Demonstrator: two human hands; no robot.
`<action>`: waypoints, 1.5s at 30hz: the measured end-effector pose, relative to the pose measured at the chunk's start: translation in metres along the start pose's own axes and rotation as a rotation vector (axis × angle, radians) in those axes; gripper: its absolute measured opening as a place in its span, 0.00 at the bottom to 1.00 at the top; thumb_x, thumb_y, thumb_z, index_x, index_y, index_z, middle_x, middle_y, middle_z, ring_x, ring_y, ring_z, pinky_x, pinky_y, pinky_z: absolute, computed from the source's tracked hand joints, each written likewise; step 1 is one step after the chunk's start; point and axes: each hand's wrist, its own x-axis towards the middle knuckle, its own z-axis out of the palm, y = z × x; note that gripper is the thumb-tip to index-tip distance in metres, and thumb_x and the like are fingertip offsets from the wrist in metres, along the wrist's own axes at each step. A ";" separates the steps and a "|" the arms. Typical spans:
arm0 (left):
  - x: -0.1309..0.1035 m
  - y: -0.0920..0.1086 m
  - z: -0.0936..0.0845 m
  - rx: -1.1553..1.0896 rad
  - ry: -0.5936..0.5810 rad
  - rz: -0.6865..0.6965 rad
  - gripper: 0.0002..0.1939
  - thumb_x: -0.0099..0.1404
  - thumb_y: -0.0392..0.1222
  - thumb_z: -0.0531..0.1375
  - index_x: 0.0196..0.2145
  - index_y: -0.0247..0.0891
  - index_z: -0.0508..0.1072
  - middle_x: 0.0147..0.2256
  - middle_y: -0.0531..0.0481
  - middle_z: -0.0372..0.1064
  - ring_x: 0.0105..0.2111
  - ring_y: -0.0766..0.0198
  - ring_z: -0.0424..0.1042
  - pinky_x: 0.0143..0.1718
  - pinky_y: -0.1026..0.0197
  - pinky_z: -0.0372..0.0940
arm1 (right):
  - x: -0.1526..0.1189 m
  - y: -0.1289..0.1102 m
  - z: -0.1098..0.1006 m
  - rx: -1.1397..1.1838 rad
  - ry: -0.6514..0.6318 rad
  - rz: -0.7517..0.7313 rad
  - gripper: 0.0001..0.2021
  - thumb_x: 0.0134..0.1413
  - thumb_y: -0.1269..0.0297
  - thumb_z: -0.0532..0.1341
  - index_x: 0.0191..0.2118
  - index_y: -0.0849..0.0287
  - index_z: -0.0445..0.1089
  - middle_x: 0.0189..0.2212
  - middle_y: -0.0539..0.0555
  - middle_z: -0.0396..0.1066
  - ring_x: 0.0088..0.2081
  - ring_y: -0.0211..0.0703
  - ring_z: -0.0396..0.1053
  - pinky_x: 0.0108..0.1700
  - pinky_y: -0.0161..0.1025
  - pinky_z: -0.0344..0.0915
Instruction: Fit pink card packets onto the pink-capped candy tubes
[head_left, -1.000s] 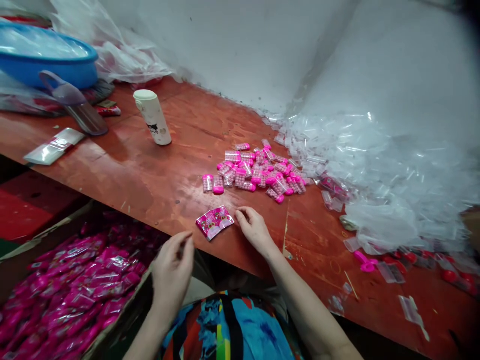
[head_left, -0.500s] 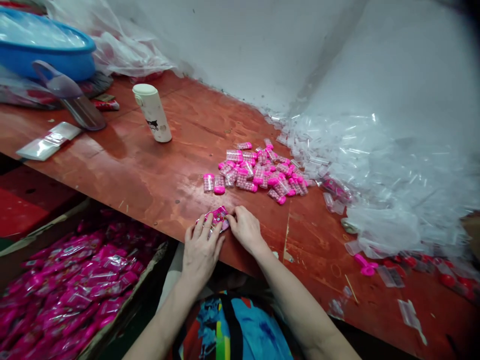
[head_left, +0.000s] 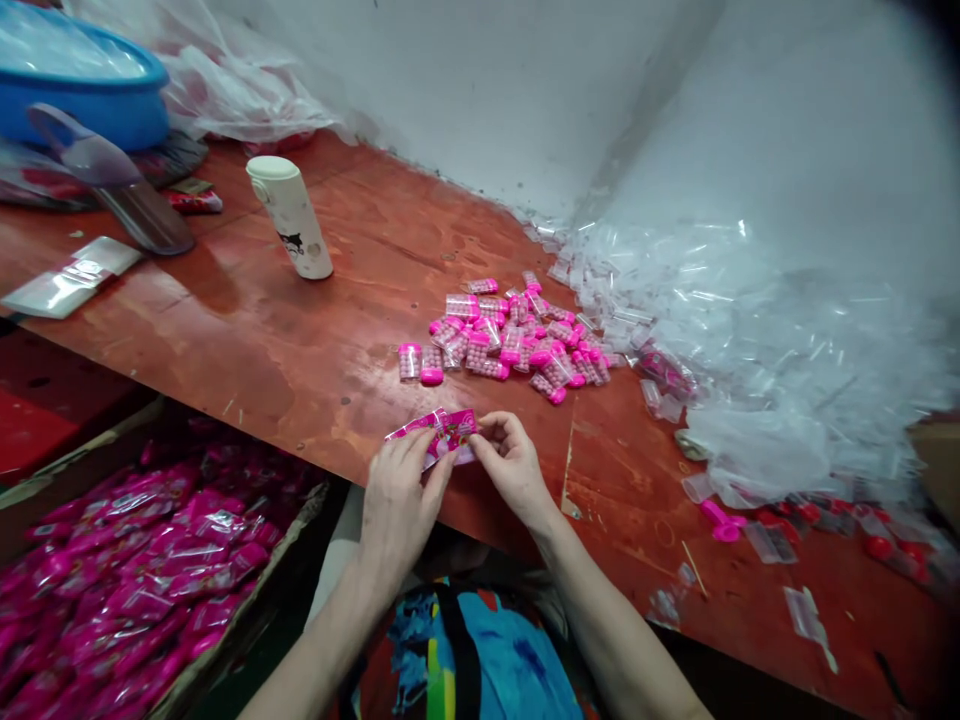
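Note:
Near the table's front edge, my left hand grips the left part of a shiny pink packet. My right hand pinches that packet's right edge between thumb and fingers. The packet is printed and slightly raised between both hands; what is inside it cannot be made out. Just beyond my hands lies a heap of small clear bottles with pink caps, filled with pale pink beads. Two of these bottles stand out at the heap's left side.
A white flask, a purple-topped bottle and a blue basin are on the left. Clear empty containers pile up at right. A box of pink packets is below left. A pink scoop-like piece lies at right.
The packet has been lifted and spread more into view. My right hand has shifted slightly right, now pinching its edge. The whole view has shifted a little.

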 end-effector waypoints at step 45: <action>-0.014 0.023 0.020 -1.012 -0.189 -0.852 0.12 0.52 0.47 0.69 0.28 0.34 0.78 0.26 0.47 0.76 0.23 0.62 0.73 0.26 0.63 0.67 | 0.001 0.017 -0.062 -0.477 0.185 -0.097 0.13 0.60 0.62 0.54 0.49 0.58 0.66 0.44 0.56 0.69 0.29 0.38 0.64 0.34 0.38 0.64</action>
